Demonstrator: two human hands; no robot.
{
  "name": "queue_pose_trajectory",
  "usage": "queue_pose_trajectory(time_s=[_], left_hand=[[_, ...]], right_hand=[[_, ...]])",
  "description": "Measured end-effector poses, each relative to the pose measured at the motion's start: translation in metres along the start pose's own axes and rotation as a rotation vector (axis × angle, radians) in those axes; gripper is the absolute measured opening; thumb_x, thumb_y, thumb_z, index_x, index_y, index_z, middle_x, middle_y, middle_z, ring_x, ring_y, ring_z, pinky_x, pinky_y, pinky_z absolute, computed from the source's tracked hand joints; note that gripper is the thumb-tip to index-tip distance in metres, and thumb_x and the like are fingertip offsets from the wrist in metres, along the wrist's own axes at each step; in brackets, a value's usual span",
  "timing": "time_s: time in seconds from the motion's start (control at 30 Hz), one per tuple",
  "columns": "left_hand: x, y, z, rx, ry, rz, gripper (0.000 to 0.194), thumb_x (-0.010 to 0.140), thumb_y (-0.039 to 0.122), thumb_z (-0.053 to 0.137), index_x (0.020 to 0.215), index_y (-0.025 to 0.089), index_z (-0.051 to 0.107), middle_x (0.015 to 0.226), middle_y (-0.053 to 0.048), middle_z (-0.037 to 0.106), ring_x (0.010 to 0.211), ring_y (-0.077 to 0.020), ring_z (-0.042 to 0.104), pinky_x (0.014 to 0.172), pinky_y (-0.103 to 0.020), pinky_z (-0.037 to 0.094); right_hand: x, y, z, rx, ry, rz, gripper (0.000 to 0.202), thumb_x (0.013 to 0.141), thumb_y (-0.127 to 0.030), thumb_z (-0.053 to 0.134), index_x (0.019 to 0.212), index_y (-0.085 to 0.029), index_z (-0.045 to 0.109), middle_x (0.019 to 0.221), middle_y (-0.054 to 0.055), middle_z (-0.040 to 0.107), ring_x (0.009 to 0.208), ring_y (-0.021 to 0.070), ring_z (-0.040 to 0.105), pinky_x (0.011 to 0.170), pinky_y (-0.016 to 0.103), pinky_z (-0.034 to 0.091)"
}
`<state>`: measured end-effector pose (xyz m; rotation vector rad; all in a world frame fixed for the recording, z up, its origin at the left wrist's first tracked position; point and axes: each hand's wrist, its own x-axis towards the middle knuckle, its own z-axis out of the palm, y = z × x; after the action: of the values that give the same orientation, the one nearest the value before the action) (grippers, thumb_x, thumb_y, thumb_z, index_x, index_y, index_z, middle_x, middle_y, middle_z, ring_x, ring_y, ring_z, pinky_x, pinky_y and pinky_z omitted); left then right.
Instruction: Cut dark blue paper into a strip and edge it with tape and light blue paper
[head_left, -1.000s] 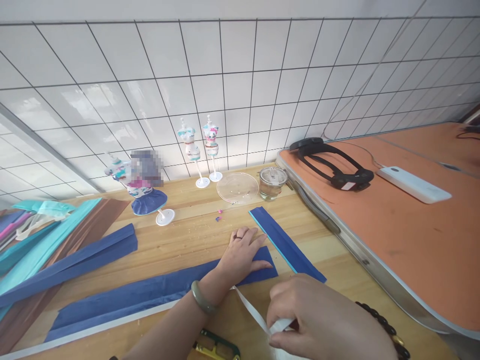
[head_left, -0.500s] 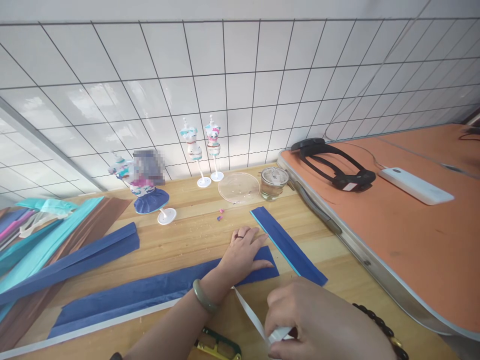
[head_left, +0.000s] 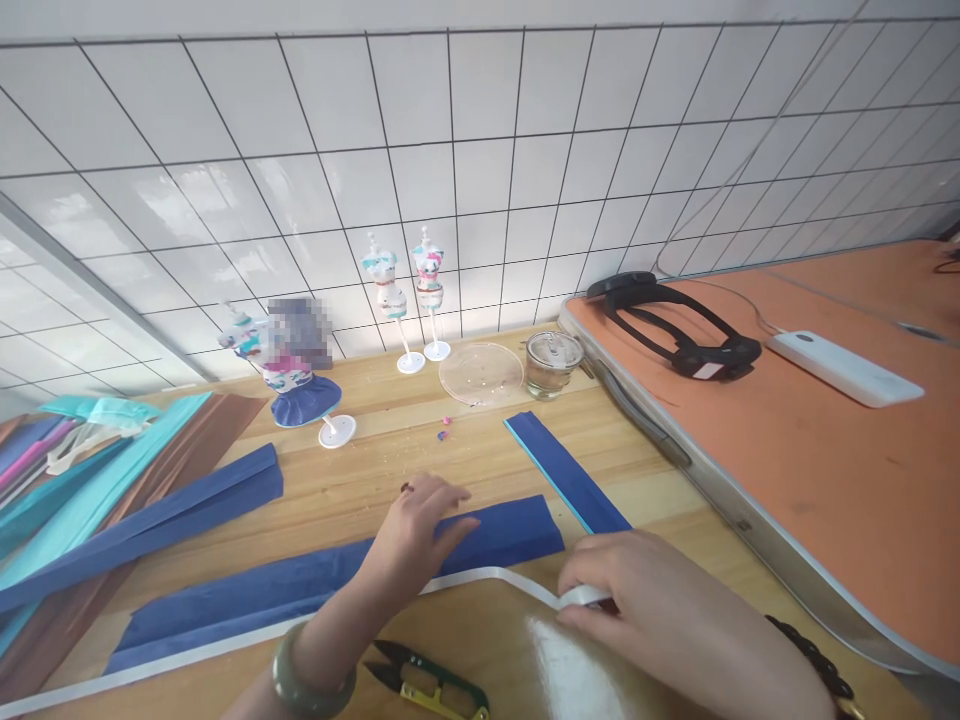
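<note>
A white tape point(head_left: 172, 662) runs along the near edge of a long blue fabric strip point(head_left: 247, 590) and on to my right hand point(head_left: 637, 610), whose fingers are closed on a roll of it. My left hand point(head_left: 420, 530) is over the strip's right part, fingers apart, holding nothing. Thread snips point(head_left: 435, 685) with black blades and a green and yellow handle lie near the front edge, between my forearms. Beyond my right hand is a shorter blue strip point(head_left: 566, 475) with a light blue edge.
Folded blue, turquoise and brown fabrics point(head_left: 112, 500) cover the left side. Small dress forms point(head_left: 390, 290), a clear disc point(head_left: 481, 374) and a lidded glass point(head_left: 553, 365) stand or lie by the wall. An orange case point(head_left: 810, 470) holds a black headset point(head_left: 675, 330).
My left hand has lifted and moved left along the strip. My right hand has moved up and slightly right with the roll, and the tape now runs beside the strip's right part.
</note>
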<state>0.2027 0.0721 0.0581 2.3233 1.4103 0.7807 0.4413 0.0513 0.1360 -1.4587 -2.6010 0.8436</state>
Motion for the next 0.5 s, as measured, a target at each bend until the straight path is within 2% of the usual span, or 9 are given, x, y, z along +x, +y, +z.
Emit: queue_pose_trajectory(time_s=[0.1,0.2,0.37,0.5], left_hand=[[-0.020,0.005,0.006,-0.023,-0.094,-0.016,0.009,0.083,0.024,0.055,0.090,0.019,0.059,0.080,-0.002,0.062,0.078,-0.0174,0.055,0.070,-0.031,0.045],[-0.028,0.010,0.016,-0.007,-0.143,-0.004,0.008,0.081,0.017,0.056,0.086,0.020,0.061,0.081,-0.002,0.063,0.080,-0.0186,0.055,0.071,-0.031,0.045],[-0.024,0.017,0.022,0.012,-0.177,0.029,0.013,0.080,0.019,0.057,0.092,0.020,0.063,0.085,-0.004,0.064,0.083,-0.0202,0.055,0.074,-0.033,0.045],[-0.011,0.019,0.025,0.007,-0.214,0.065,0.017,0.085,0.018,0.050,0.094,0.021,0.064,0.083,-0.003,0.065,0.082,-0.0186,0.055,0.073,-0.031,0.045]], right_hand=[[0.001,0.001,0.002,-0.045,0.042,0.087,0.018,0.079,-0.020,0.053,0.061,-0.022,0.056,0.064,-0.005,0.060,0.059,0.0129,0.053,0.054,0.024,0.029],[0.001,0.002,0.003,-0.092,0.061,0.145,0.020,0.079,-0.020,0.050,0.059,-0.021,0.052,0.062,-0.003,0.060,0.059,0.0146,0.052,0.052,0.025,0.027],[-0.004,-0.002,0.002,-0.137,0.065,0.166,0.023,0.079,-0.019,0.047,0.056,-0.020,0.046,0.057,-0.004,0.056,0.054,0.0139,0.050,0.050,0.026,0.025],[-0.009,-0.006,0.008,-0.148,0.073,0.123,0.022,0.080,-0.016,0.048,0.059,-0.021,0.050,0.062,-0.005,0.058,0.055,0.0134,0.052,0.051,0.026,0.028]])
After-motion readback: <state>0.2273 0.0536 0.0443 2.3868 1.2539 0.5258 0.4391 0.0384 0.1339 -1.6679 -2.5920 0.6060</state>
